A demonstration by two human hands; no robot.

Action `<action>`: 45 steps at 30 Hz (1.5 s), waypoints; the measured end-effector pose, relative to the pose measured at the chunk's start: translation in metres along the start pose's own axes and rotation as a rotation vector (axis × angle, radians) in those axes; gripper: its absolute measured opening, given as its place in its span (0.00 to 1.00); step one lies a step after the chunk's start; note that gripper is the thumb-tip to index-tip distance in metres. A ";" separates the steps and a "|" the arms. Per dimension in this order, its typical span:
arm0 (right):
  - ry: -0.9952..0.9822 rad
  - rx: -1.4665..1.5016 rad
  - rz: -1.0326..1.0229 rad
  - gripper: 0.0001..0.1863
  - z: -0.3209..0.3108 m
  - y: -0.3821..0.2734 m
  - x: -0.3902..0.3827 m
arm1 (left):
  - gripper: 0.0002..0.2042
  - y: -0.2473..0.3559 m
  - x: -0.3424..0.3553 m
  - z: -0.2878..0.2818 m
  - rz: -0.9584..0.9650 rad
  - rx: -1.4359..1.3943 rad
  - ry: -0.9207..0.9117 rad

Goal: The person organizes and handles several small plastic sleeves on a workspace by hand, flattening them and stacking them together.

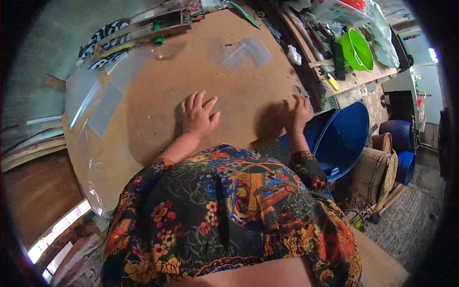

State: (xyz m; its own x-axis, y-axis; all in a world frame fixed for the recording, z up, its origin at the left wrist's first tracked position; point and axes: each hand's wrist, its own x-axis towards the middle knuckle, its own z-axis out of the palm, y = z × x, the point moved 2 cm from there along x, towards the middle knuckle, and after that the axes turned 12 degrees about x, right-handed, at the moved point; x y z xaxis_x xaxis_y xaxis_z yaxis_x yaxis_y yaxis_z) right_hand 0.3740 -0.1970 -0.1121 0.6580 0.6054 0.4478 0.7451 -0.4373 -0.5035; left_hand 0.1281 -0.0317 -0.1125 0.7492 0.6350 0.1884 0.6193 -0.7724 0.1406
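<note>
My left hand [198,115] lies palm down on the brown wooden tabletop [162,103], fingers spread, with nothing under it that I can see. Near the table's right edge is my right hand [300,116], raised a little, its fingers loosely bent and apart; a shadow falls to its left. No object shows in it, though its palm is hidden. A small clear plastic piece [297,90] lies just beyond its fingertips. Farther off, clear plastic pieces [258,50] overlap on the board. More clear plastic sheets [106,110] lie along the left side.
A wooden frame [143,33] with green parts stands at the far left. A dark blue tub [342,138] is beside the table's right edge, near woven baskets [370,174]. A bright green basin [355,50] and a yellow lighter-like item [333,82] sit on the right-hand bench.
</note>
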 end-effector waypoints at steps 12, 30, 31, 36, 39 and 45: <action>-0.086 -0.160 0.248 0.10 -0.015 0.061 0.013 | 0.21 0.001 0.000 -0.001 0.006 -0.019 0.018; -0.532 0.471 -0.315 0.06 0.074 -0.097 -0.016 | 0.25 0.001 -0.001 -0.002 -0.025 -0.044 -0.007; -0.543 0.464 -0.322 0.07 0.076 -0.097 -0.015 | 0.25 0.001 -0.001 -0.002 -0.030 -0.043 -0.006; -0.556 0.407 -0.381 0.07 0.083 -0.096 -0.016 | 0.24 0.000 -0.001 -0.004 -0.025 -0.040 -0.008; -0.592 0.357 -0.377 0.05 0.078 -0.103 -0.014 | 0.24 0.000 -0.001 -0.002 -0.038 -0.043 -0.018; -0.563 0.387 -0.377 0.06 0.076 -0.096 -0.013 | 0.23 0.002 0.000 -0.007 -0.020 0.000 -0.082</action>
State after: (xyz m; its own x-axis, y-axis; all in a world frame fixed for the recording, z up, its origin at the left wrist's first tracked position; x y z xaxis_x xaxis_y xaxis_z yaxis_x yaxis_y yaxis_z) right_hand 0.2855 -0.1118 -0.1258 0.1364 0.9587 0.2497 0.7485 0.0654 -0.6599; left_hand 0.1274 -0.0337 -0.1057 0.7531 0.6493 0.1057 0.6346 -0.7594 0.1432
